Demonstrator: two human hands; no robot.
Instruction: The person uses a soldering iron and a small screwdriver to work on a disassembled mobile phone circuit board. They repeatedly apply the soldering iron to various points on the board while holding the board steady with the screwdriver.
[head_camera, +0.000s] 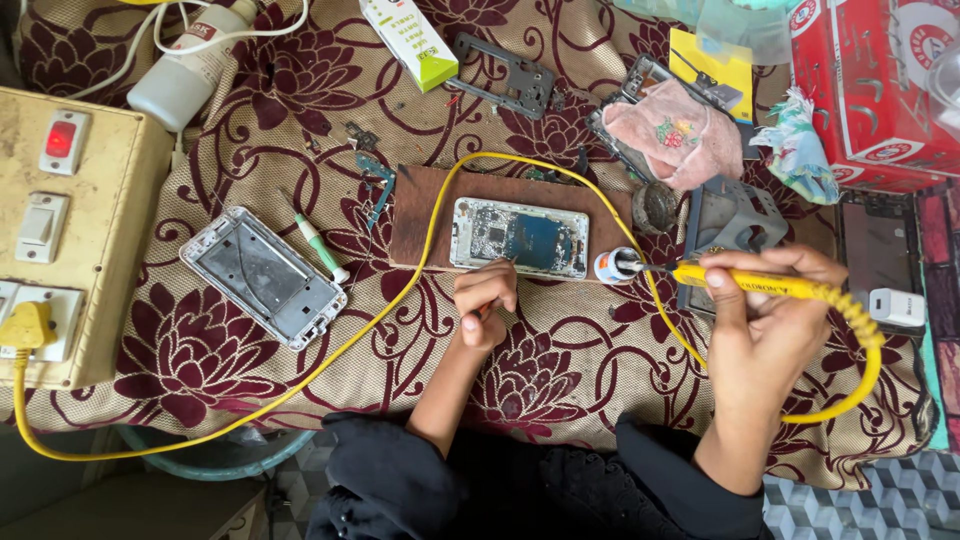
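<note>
- The right hand (770, 320) grips a yellow-handled soldering iron (745, 283) like a pen, its tip dipped into a small round white pot (610, 266).
- The left hand (485, 300) pinches a thin tool whose kind I cannot tell, steadying it at the near edge of the opened phone's blue circuit board (520, 237).
- The board lies centred on a brown wooden slab (420, 215), probably to shield the patterned cloth (560, 360) from heat.

Floral maroon tablecloth (560, 370) (tiled floor (860, 495) below)
</note>
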